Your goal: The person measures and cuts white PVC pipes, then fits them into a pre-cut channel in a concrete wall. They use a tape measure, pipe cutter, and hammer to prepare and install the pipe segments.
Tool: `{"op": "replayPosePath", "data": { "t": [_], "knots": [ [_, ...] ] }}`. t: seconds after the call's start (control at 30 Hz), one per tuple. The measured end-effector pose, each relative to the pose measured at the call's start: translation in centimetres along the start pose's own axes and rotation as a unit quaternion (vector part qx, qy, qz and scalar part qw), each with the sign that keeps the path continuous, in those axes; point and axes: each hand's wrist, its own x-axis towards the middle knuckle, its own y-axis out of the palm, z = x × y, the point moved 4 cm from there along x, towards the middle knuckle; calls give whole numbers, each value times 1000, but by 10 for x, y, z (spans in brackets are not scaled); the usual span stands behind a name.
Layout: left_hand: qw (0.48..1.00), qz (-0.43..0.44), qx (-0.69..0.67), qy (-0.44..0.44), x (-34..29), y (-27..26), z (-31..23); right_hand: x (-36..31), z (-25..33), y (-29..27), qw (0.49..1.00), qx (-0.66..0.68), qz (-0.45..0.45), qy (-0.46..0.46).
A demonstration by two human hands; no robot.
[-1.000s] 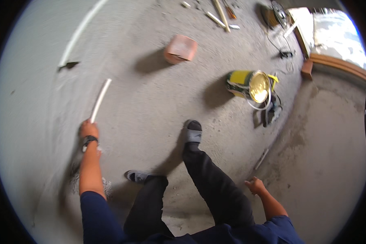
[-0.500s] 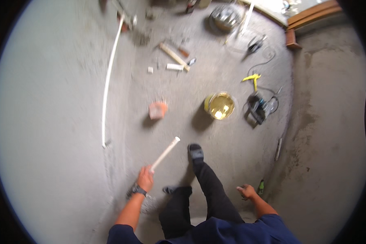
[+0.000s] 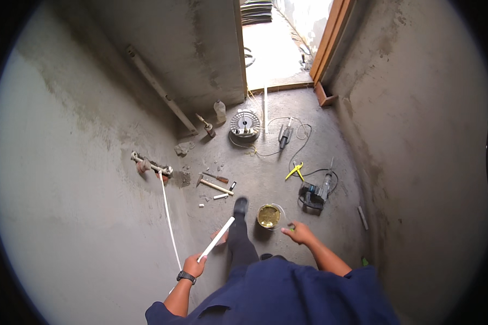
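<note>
Pipe [image 3: 217, 239], white straight plastic, points 1 o'clock, left grip [image 3: 194, 265] clamped on near end; likely light, stiff; mid-length should balance better. Right grip [image 3: 301, 233]: can't tell.

The held pipe [image 3: 217, 239] is smooth, white plastic. On the matt, gritty concrete floor [image 3: 337, 232], the bucket [image 3: 268, 212] looks like glossy gold-toned metal inside; toward the left edge, the hammer [image 3: 217, 187] has a wooden handle; toward the right edge, the drill [image 3: 314, 196] mixes dark plastic with grey metal. The shirt [image 3: 303, 292] is matt cloth.
</note>
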Motion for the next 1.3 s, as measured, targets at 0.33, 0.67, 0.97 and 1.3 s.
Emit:
{"op": "replayPosePath", "data": {
  "t": [0.33, 0.67, 0.97, 1.3],
  "knots": [
    [988, 93, 123, -13, 263, -149, -104, 224, 296, -58, 987, -98, 72, -105],
    [945, 196, 220, 142, 633, 6, -141, 494, 231, -66, 985, -154, 53, 63],
    [926, 203, 300, 108, 818, 241, -36, 730, 75, -98, 991, 52, -31, 116],
    [967, -42, 149, 202, 849, 230, 4, 940, 27, -124, 993, 61, -104, 20]
  ]
}}
